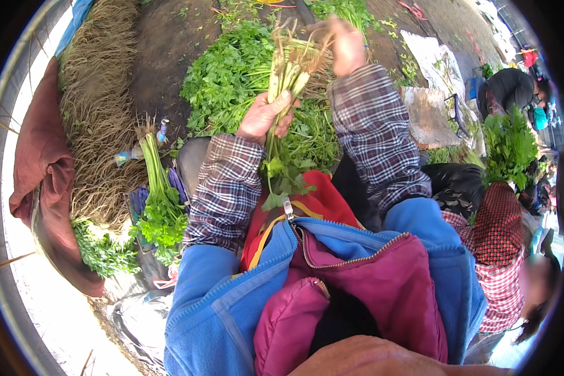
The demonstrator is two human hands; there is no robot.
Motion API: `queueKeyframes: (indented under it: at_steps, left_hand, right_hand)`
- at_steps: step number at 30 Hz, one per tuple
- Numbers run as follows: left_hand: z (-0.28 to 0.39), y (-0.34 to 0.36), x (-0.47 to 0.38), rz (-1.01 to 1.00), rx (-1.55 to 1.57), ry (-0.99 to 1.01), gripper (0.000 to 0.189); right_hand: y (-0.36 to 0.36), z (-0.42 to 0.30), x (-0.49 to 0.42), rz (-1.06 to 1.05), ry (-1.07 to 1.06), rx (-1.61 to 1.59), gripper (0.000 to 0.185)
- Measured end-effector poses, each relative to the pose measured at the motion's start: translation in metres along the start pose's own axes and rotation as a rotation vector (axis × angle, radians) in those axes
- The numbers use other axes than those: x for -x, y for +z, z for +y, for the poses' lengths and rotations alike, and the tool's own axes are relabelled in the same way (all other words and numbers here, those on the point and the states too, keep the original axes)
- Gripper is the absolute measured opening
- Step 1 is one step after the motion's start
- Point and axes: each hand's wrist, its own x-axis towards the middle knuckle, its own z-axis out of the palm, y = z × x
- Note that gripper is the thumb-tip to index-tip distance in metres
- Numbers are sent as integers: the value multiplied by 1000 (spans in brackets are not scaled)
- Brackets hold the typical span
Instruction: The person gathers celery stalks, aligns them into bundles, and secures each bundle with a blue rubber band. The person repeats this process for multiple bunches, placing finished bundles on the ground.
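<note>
My left hand [269,115] is closed around a small bunch of leafy celery [284,80], held with its roots up and away from me and its leaves hanging towards my lap. Beside the bunch's roots is my right hand [345,44], blurred, its fingers near the root ends; whether they grip any roots I cannot tell. A heap of green celery [230,70] lies on the ground beyond and under my left hand. To the left, another bunch [156,174] leans with its roots up.
A long pile of rooted stalks [98,94] runs along the left, beside a reddish-brown cloth [44,160]. More greens [345,11] lie at the top. A worn board [430,115] and white sheeting [432,56] are at the right, where co-workers [503,221] crouch close by.
</note>
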Motion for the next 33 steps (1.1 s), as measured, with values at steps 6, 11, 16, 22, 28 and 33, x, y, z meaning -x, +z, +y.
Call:
queueKeyframes:
  at_steps: [6,11,16,22,28,33]
  left_hand:
    - [-2,-8,4,65,-49,-44,49]
    - [-7,-9,2,49,-95,-20,51]
    - [-6,-10,4,62,-25,-8,44]
    - [-7,-11,4,91,24,8,48]
    - [-9,-10,2,208,-35,-16,34]
    - [-6,-11,4,176,-26,-41,30]
  right_hand:
    - [-11,4,12,-385,-238,554,75]
    - [-2,13,20,-196,20,298,44]
    - [-2,6,34,251,142,-197,58]
    - [5,24,83,-171,229,-51,83]
    - [22,33,90,-87,65,186,24]
    - [22,32,78,38,25,178,30]
